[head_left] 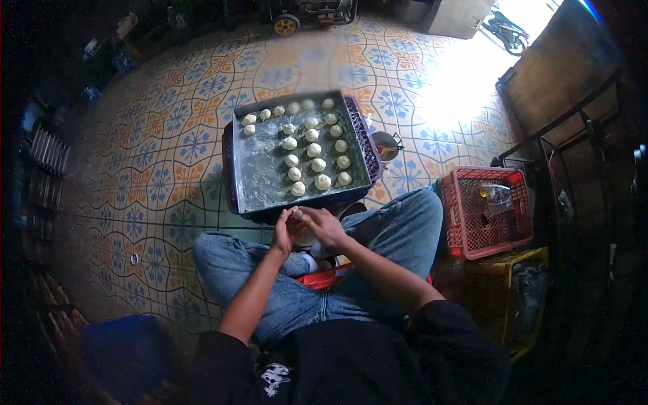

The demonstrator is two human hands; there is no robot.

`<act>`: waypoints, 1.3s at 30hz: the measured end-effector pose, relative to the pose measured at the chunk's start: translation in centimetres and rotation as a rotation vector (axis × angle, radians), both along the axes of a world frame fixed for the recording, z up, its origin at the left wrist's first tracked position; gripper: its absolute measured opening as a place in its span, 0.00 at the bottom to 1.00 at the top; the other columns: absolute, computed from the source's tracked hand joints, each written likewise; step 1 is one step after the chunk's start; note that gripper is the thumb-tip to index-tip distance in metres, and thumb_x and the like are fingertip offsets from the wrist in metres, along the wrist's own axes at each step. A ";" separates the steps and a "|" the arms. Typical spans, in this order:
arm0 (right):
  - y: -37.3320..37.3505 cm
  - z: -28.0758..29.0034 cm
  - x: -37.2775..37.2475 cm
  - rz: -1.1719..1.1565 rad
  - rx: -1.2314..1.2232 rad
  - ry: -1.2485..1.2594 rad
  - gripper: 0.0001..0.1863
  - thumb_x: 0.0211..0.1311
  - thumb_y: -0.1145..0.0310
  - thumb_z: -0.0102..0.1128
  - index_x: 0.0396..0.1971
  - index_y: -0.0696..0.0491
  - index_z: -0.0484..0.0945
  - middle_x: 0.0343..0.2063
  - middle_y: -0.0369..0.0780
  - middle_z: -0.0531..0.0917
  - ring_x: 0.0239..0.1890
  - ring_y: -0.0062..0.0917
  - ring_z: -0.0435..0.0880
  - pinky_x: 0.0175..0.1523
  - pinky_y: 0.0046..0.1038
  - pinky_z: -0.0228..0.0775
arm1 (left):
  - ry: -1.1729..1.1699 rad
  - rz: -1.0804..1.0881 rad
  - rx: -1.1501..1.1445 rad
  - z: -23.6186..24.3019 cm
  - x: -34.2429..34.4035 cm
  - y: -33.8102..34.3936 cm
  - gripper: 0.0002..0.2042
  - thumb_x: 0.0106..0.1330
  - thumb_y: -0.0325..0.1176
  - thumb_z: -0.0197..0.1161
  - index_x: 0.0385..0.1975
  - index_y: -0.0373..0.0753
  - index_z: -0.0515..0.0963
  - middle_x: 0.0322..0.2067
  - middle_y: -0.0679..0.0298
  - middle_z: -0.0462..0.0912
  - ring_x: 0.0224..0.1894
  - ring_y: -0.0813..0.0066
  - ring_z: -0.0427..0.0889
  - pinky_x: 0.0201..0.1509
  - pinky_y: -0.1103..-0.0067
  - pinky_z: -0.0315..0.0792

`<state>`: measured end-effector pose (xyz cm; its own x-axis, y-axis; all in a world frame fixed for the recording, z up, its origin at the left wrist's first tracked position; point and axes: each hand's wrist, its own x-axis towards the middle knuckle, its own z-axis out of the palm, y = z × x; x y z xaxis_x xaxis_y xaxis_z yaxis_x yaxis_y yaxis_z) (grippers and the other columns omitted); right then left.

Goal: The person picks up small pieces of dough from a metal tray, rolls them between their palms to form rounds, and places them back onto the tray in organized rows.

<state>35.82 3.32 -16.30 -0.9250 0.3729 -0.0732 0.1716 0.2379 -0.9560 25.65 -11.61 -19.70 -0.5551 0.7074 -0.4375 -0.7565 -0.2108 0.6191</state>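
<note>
The black shirt (351,358), below and behind the hands, carries a small white print (275,379) on its left side; it is too small to tell whether that includes lettering.

The dough balls (314,150) lie just ahead of the hands, in rows inside a grey metal tray (260,162). Three rows run away from the hands through the middle and right of the tray, and more balls line its far wall. The part ahead and to the left of the hands is bare metal streaked with white.

The left hand (283,233) and right hand (325,228) are brought close together at the tray's near edge, fingers curled inward, the right partly over the left. A pale patch (298,213) shows at the fingertips; I cannot tell whether they pinch dough there.

The tray's near wall stands between the hands and the balls. Under the tray is a dark purple crate (365,138). Bent knees in blue jeans (398,233) flank the hands. Ahead and right, beside the purple crate, sits a small pan (389,156). Farther right is a red crate (489,247) with a clear plastic container (498,194) in it; nearer the body is a yellow crate (489,280) holding a dark bag (530,290).
</note>
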 end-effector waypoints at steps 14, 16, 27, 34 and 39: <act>-1.0 2.5 0.6 -0.167 0.341 -0.028 0.44 0.58 0.73 0.63 0.75 0.44 0.54 0.33 0.42 0.87 0.42 0.32 0.86 0.45 0.32 0.77 | 0.615 0.056 -0.687 5.3 0.0 -1.3 0.27 0.75 0.52 0.54 0.17 0.38 0.74 0.17 0.66 0.77 0.20 0.80 0.75 0.25 0.77 0.67; -1.1 1.7 0.4 -0.153 0.133 -0.142 0.40 0.64 0.66 0.61 0.75 0.44 0.55 0.40 0.44 0.87 0.43 0.31 0.85 0.49 0.34 0.77 | 0.573 0.060 -0.690 4.8 0.2 -2.4 0.27 0.75 0.53 0.53 0.19 0.37 0.75 0.18 0.65 0.79 0.22 0.78 0.77 0.28 0.75 0.69; -4.5 -1.0 1.5 0.006 -1.624 0.200 0.38 0.73 0.44 0.47 0.72 0.55 0.57 0.66 0.48 0.70 0.63 0.45 0.75 0.60 0.36 0.73 | 1.728 0.092 -0.563 14.2 5.8 1.9 0.28 0.70 0.55 0.50 0.61 0.41 0.75 0.66 0.52 0.70 0.73 0.50 0.59 0.75 0.49 0.43; -4.5 13.7 1.9 -0.125 -1.175 0.427 0.38 0.77 0.40 0.26 0.78 0.46 0.43 0.78 0.39 0.48 0.79 0.36 0.47 0.77 0.43 0.42 | 1.252 0.095 -0.909 15.9 8.2 4.0 0.33 0.77 0.53 0.35 0.72 0.35 0.57 0.73 0.47 0.56 0.77 0.46 0.48 0.77 0.49 0.39; -5.2 21.3 2.2 0.089 -0.484 0.392 0.33 0.80 0.56 0.34 0.76 0.57 0.49 0.77 0.39 0.48 0.79 0.29 0.43 0.79 0.30 0.33 | 1.571 0.141 -0.472 17.6 6.3 3.0 0.32 0.78 0.51 0.36 0.74 0.35 0.52 0.75 0.51 0.49 0.78 0.54 0.44 0.78 0.57 0.39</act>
<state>38.05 -1.88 5.02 -0.9433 0.3026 0.1364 -0.2139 -0.2402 -0.9469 31.97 -8.63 -2.10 -0.6804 0.5917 0.4324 0.6430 0.1990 0.7396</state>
